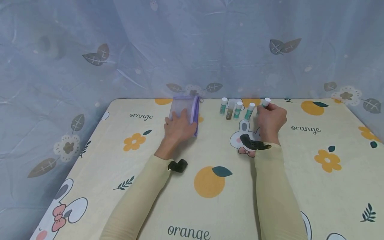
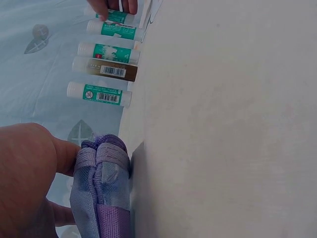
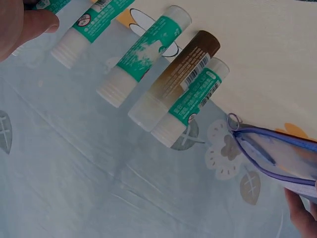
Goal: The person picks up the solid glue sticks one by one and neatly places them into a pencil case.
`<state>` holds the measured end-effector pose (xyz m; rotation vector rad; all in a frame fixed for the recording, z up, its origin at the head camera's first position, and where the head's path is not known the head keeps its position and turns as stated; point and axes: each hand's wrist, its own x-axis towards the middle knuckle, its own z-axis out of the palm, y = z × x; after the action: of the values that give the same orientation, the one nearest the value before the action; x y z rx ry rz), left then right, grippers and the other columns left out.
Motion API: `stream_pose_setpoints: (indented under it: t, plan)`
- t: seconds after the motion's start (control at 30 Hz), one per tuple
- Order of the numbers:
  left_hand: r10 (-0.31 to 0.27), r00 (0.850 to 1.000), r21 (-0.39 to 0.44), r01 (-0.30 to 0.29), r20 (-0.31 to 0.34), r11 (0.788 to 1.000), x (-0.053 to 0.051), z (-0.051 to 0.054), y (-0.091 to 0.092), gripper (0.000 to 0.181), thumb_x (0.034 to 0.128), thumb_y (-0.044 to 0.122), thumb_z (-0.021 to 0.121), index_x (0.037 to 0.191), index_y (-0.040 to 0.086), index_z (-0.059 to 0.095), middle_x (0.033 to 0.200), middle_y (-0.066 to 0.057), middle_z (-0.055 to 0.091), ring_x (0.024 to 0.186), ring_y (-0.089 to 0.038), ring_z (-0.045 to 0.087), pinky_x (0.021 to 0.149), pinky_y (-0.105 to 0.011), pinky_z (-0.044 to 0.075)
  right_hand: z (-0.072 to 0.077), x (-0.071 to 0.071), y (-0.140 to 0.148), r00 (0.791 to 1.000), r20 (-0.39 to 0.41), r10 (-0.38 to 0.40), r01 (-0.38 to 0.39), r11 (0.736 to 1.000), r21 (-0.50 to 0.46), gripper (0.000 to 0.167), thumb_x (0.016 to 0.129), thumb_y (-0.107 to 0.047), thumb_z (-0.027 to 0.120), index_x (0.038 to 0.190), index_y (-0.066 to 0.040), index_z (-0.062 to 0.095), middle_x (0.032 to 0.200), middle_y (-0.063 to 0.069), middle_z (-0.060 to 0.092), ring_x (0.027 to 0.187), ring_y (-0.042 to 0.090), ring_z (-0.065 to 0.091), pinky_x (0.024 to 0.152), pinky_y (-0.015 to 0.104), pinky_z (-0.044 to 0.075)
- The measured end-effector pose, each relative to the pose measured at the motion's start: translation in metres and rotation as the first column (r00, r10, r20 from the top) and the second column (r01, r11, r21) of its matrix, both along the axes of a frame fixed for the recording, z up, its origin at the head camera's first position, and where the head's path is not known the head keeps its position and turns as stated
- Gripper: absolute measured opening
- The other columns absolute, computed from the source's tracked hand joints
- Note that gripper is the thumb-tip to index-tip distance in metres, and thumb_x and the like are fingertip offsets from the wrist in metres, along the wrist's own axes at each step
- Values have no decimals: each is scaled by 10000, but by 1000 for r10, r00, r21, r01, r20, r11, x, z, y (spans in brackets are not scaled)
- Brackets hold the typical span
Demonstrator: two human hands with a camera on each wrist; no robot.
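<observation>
On the table (image 1: 168,200), a purple-trimmed mesh pouch (image 1: 181,103) sits under the left hand (image 1: 179,128), glue sticks (image 1: 237,112) between it and the right hand (image 1: 271,118).

The pouch's long axis runs away from the person, the left hand spread over it; a gap parts it from the row. The glue sticks, including a brown glue stick (image 1: 229,114), stand upright closer to the right hand, just inside the far edge. At the row's outer end the right hand pinches a green glue stick (image 1: 266,101); I'd say the wider room lies toward the person.
</observation>
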<state>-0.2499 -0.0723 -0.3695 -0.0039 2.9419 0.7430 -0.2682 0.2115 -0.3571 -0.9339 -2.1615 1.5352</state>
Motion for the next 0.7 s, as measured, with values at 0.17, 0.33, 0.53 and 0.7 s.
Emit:
stream_pose_setpoints:
  t: [0.17, 0.33, 0.53, 0.7]
  plan:
    - [2, 1000, 0, -2, 7, 1000, 1, 1, 0, 790, 1024, 463, 494, 1695, 150, 216, 1672, -341, 227, 1449, -604, 309, 1192, -685, 292, 5, 0, 0, 1000, -19, 0, 0, 1000, -6, 401, 1063, -278, 634, 1453, -189, 668, 1472, 34, 682, 1247, 154, 638, 1114, 300, 519]
    - [2, 1000, -3, -2, 14, 1000, 1, 3, 0, 788, 1026, 459, 487, 1697, 155, 207, 1681, -338, 217, 1455, -600, 306, 1198, -680, 288, 10, 0, -1, 999, -41, 4, -4, 1000, -7, 397, 1064, -282, 633, 1450, -197, 672, 1475, 28, 679, 1294, 159, 633, 1128, 293, 509]
    - [4, 1000, -14, -4, 12, 1000, 0, 2, 0, 785, 1028, 459, 486, 1697, 157, 206, 1681, -337, 219, 1455, -602, 308, 1202, -679, 289, 14, 2, -4, 999, -39, 17, -17, 1000, -1, 410, 1067, -288, 633, 1468, -202, 654, 1482, 23, 673, 1327, 156, 637, 1131, 284, 502]
    - [6, 1000, -1, -6, 14, 1000, 0, 1, 1, 788, 1029, 459, 498, 1697, 158, 208, 1697, -340, 194, 1499, -624, 255, 1224, -694, 256, 19, 2, -6, 998, -59, 19, -18, 1000, 10, 416, 1058, -295, 651, 1467, -214, 652, 1468, 15, 684, 1323, 141, 629, 1126, 290, 502]
